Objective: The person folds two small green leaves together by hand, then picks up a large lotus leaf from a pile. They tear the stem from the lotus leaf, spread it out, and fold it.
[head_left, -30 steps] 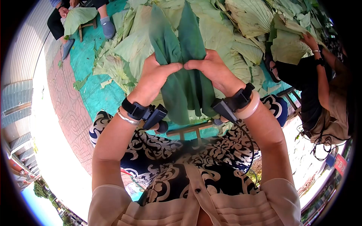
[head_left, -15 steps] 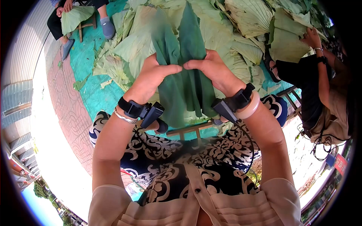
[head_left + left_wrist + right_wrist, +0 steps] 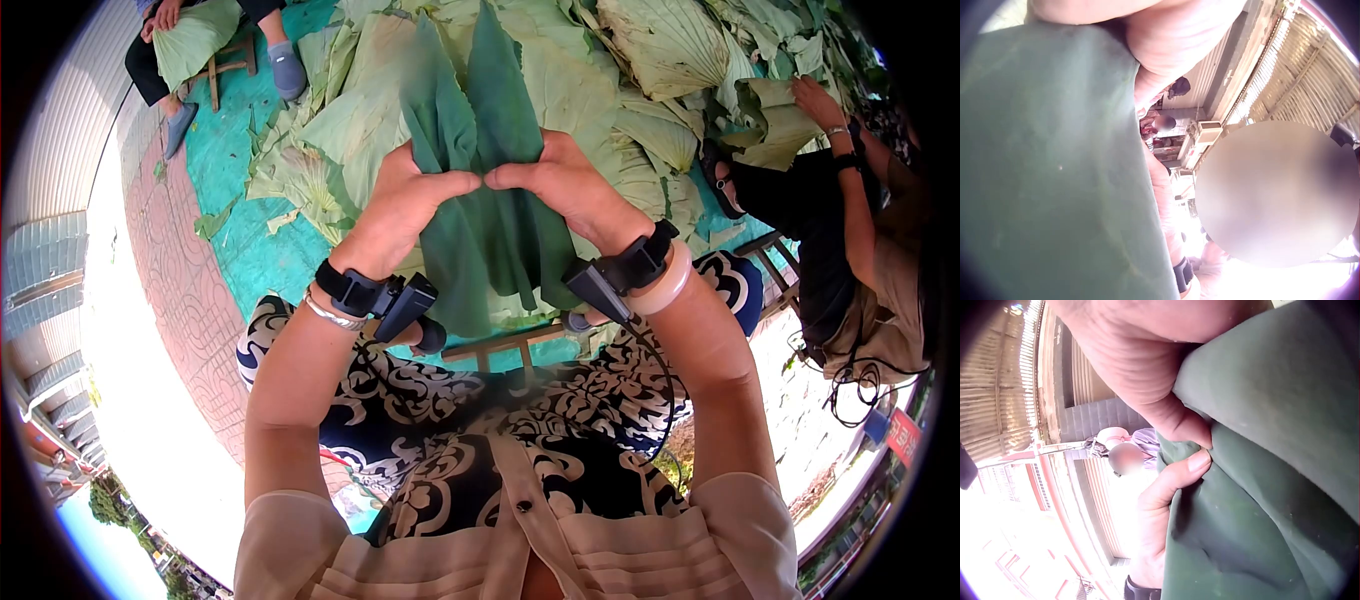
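Note:
A dark green lotus leaf [image 3: 455, 265], creased down the middle, stands between both hands in the head view, its two pointed lobes rising above them. My left hand [image 3: 402, 205] grips its left half, the thumb lying over the near side. From the other side my right hand [image 3: 580, 195] pinches the right half, and the two thumb tips meet at the central crease. Behind the leaf the other fingers are mostly hidden. In the right wrist view both thumbs press into the gathered leaf [image 3: 1241, 531]. Leaf surface [image 3: 1060, 162] fills much of the left wrist view.
Pale lotus leaves [image 3: 340, 130] lie in a broad pile on a teal ground sheet [image 3: 260, 260]. At upper left a seated person holds a leaf [image 3: 198, 45]; at right another person's hand [image 3: 818, 103] handles one. A wooden stool edge [image 3: 500, 345] shows below the held leaf.
My left wrist has shifted slightly outward, and the leaf's upper lobes have moved a little. Both hands keep their grip. The person at right has folded their leaf over.

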Tool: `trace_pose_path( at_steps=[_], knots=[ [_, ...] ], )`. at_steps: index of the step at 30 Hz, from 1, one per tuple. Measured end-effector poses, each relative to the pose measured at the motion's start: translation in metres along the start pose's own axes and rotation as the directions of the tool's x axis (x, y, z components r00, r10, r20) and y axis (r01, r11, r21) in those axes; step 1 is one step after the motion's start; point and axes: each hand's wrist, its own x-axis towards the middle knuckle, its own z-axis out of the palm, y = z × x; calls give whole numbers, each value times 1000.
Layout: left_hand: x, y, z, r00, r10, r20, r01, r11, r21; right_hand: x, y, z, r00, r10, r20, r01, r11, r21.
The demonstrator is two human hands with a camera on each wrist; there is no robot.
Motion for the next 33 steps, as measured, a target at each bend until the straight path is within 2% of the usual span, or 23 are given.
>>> trace_pose_path(
  at_steps=[12, 15, 18, 24, 33],
  knots=[
    [-4, 1, 4, 995, 98, 6, -98, 995, -15, -1, 0, -1, 999, 38, 12, -40, 987, 157],
    [-3, 1, 3, 995, 103, -5, -103, 995, -21, 1, 0, -2, 999, 52, -16, -49, 987, 154],
    [-1, 0, 1, 995, 93, -28, -94, 995, -20, 1, -4, -5, 998, 64, 24, -67, 986, 152],
    [-1, 1, -1, 997, 69, -31, -70, 997, -30, -2, -8, -3, 988, -45, 149, 39, 998, 42],
    [-2, 2, 1, 998, 48, -29, -48, 999, -25, -1, -6, -7, 993, -15, 116, 14, 1000, 8]
  ],
)
